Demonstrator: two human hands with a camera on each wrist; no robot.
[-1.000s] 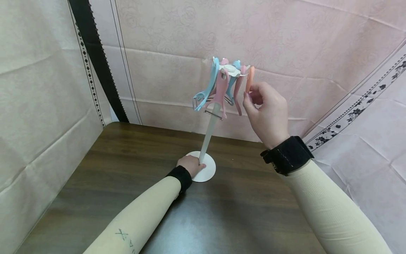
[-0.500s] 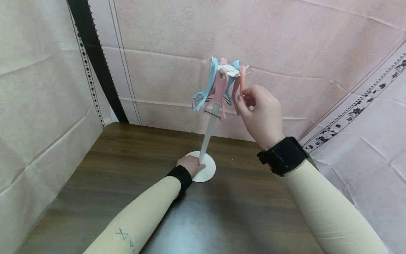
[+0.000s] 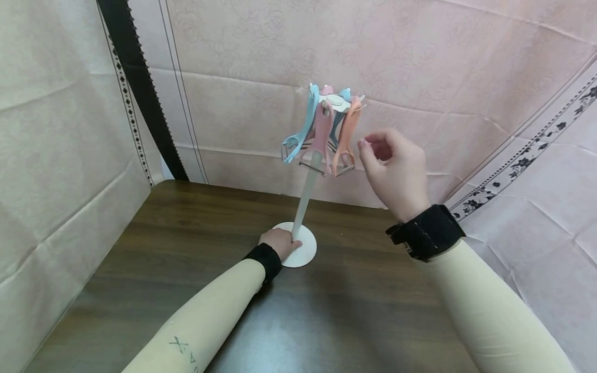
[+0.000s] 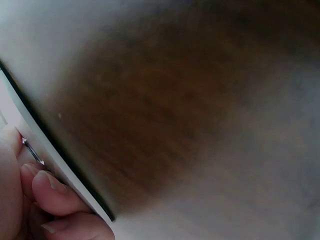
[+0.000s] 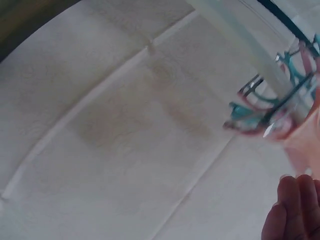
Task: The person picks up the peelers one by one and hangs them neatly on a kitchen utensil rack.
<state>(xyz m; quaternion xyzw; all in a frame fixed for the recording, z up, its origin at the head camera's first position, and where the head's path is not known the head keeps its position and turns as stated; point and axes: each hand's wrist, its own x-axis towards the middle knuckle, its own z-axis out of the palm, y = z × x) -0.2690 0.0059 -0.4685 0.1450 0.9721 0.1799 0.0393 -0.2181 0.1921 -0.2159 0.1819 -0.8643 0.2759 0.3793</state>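
An orange peeler hangs from a hook on the right side of a white rotating-top stand. Beside it hang a pink peeler and a light blue peeler, with more pink and blue ones partly hidden behind. My right hand is just right of the orange peeler, apart from it, fingers loosely bent and holding nothing. The right wrist view has my right fingers below the blurred orange peeler. Low down, my left hand grips the foot of the stand by its round base.
The stand is on a brown wooden table, near its back edge. A pale patterned cloth hangs behind, with more cloth at the left and right. A black strip runs down the back left.
The orange peeler has moved left onto the hook and now hangs by itself. My right hand has let go of it and drawn back to the right. The left hand stays put.
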